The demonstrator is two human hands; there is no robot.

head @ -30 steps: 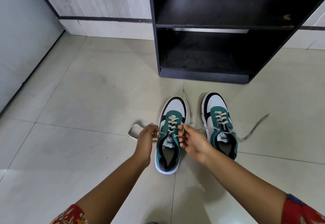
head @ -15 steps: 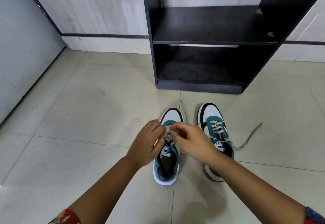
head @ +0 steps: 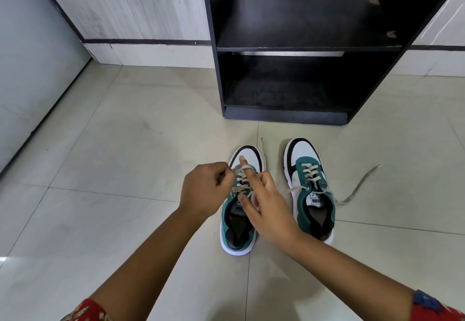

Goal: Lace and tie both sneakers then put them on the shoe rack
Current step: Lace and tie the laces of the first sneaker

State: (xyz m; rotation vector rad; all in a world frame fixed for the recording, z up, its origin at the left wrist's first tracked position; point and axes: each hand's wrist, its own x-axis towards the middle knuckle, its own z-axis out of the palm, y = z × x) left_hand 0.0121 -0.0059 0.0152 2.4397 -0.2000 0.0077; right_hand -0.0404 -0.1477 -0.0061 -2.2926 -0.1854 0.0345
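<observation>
Sneakers [head: 305,153] toes twd rack [head: 302,18]; lace [head: 239,169] held.

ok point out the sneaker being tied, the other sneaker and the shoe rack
sneaker being tied [head: 251,155], head view, toe cap
other sneaker [head: 303,150], head view, toe cap
shoe rack [head: 302,18], head view, middle shelf

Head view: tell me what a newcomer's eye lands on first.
Both hands meet mid-frame over a green-and-white sneaker on the floor: the left hand grips its lace, which loops over the right hand's raised forefinger. Beside it the other sneaker stands with a loose lace trailing away to the right. Behind both, a black rack with two shelves stands against the wall.
</observation>
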